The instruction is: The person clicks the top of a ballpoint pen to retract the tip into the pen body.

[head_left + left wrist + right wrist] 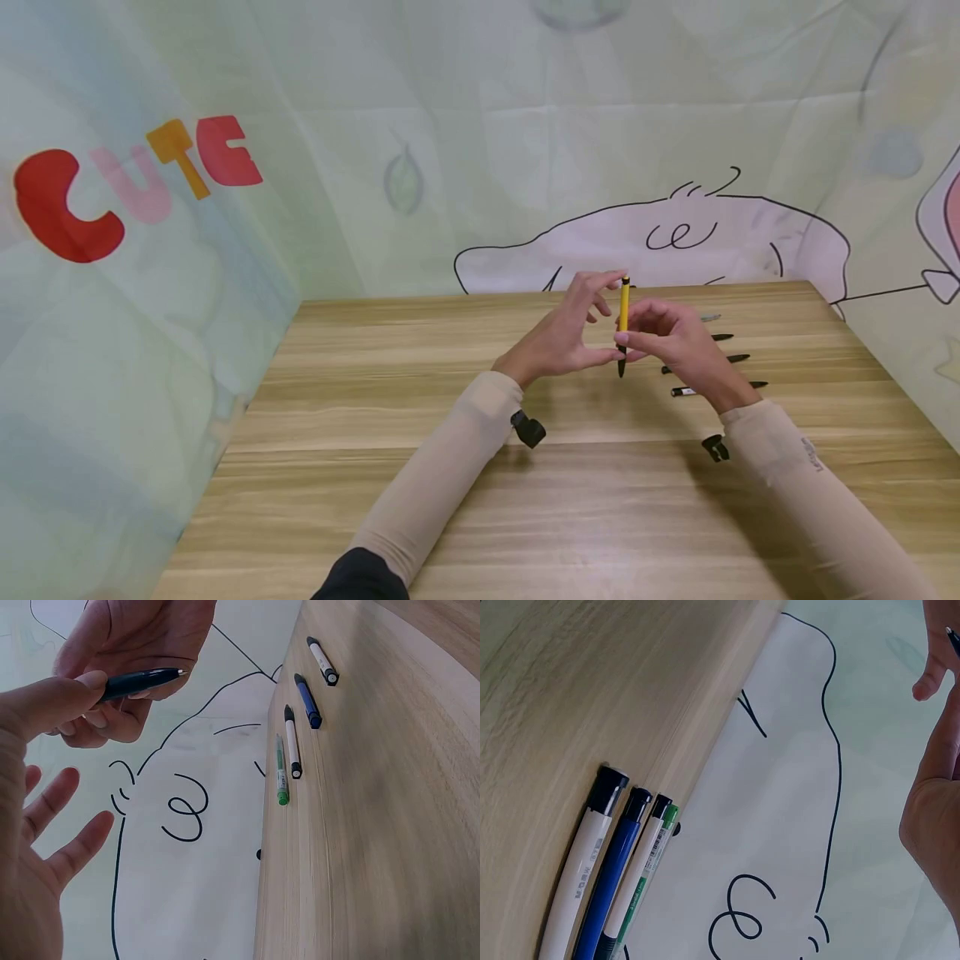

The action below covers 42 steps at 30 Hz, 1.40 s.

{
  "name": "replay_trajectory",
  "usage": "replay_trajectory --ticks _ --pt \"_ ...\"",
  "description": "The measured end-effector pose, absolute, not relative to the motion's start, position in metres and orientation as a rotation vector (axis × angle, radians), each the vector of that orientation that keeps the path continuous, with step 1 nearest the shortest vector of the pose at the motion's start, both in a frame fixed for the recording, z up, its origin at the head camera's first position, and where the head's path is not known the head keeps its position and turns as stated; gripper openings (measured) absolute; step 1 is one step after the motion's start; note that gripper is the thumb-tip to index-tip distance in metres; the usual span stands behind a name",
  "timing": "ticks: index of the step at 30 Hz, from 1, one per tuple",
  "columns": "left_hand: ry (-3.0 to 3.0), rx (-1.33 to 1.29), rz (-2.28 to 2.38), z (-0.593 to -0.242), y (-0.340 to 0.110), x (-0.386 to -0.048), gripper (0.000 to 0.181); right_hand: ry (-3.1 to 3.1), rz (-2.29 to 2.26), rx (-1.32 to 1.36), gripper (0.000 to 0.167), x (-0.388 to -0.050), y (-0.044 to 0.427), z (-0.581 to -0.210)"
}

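Note:
A yellow pen [624, 308] with a black grip and tip stands nearly upright above the table, point down. My right hand [675, 342] pinches it around its lower half between thumb and fingers. To the left of the pen is my left hand [562, 333], its fingers spread. The left index fingertip reaches the pen's top end, and the left thumb [45, 705] lies against the dark grip. In the left wrist view, the pen's dark lower part [142, 684] shows, its yellow barrel hidden behind the hands.
On the wooden table [450, 500], several pens lie in a row by the right hand: a white one [322, 660], a blue one [307, 701], another white one [292, 742] and a green one [282, 776]. A printed cloth [345, 150] hangs behind the table.

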<state>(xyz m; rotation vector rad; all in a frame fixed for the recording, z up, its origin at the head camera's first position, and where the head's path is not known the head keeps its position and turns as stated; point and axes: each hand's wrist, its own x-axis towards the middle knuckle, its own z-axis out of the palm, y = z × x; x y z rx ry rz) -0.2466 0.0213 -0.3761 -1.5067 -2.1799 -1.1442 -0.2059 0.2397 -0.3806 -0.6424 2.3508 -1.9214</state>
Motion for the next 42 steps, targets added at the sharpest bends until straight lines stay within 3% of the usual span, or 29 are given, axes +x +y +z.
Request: replay_trajectory --ticks 17,29,34,42 --pt "-2.180 -1.515 -1.103 -0.377 0.025 -0.246 0.106 2.351 -1.961 -0.589 0.036 -0.204 0.237 -0.378" --pt "-2.194 -1.508 -1.089 -0.372 0.026 -0.243 0.105 2.308 -2.005 -0.592 0.030 -0.201 0.236 -0.375" --pt "-2.206 -1.509 -1.105 -0.371 0.025 -0.242 0.106 2.310 -2.011 -0.577 0.020 -0.202 0.236 -0.377" --pt "-2.222 -1.501 -1.264 -0.366 0.020 -0.242 0.110 2.316 -1.990 -0.573 0.022 -0.203 0.234 -0.374"
